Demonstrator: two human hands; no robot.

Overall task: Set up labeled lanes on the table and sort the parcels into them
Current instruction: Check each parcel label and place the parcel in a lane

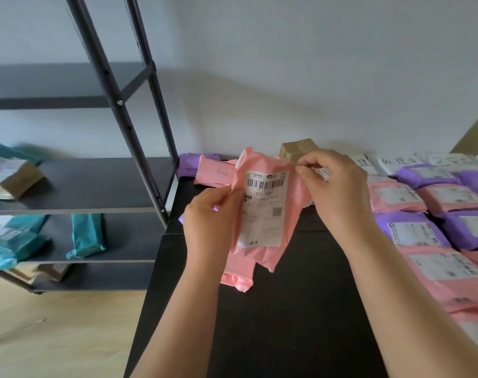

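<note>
I hold a pink parcel upright above the black table; its white shipping label with a barcode faces me. My left hand grips its left edge. My right hand pinches its upper right corner. On the right of the table, rows of pink parcels and purple parcels lie label up. White handwritten lane labels sit at the far edge behind them. More pink parcels and a purple parcel lie at the table's far left.
A small cardboard box stands at the table's back, behind my right hand. A black metal shelf at left holds teal parcels and a cardboard box. Light wooden floor lies below it.
</note>
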